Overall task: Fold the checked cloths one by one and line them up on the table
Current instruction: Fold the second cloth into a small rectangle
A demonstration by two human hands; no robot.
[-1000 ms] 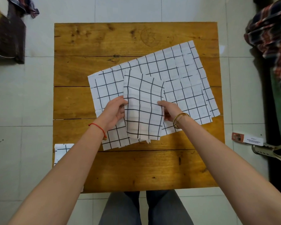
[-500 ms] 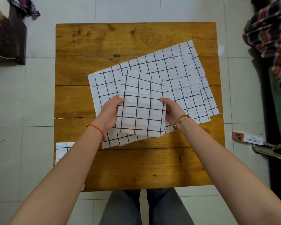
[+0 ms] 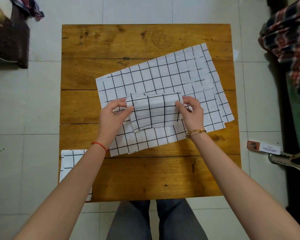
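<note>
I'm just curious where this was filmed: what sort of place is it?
Probably a room in a home, not a workshop. A plain plank wooden table stands on a pale tiled floor, with plaid clothing heaped at the side and a shoe on the floor nearby.

Both hands pinch a folded checked cloth by its ends — left hand at one side, right hand at the other. Beneath them lies a spread pile of cloths; another folded cloth sits beside the left forearm.
</note>
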